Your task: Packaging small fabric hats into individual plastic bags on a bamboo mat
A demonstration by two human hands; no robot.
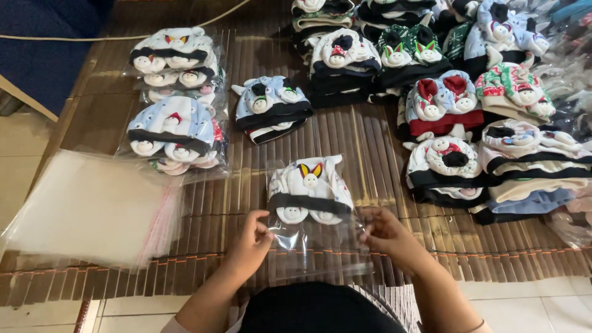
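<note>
A clear plastic bag (pixel 317 250) lies on the bamboo mat (pixel 364 142) in front of me, with a white baby hat set (pixel 309 191) inside its far half. My left hand (pixel 250 243) pinches the bag's left edge near the open end. On the opposite edge, my right hand (pixel 385 237) pinches at the same height. The near part of the bag is flat and see-through between my hands.
A stack of flat clear bags (pixel 86 209) lies at the left. Bagged hat sets (pixel 176 98) are piled behind it, and one loose set (pixel 269 108) lies mid-mat. Several stacks of unbagged hats (pixel 468 105) fill the right and far side.
</note>
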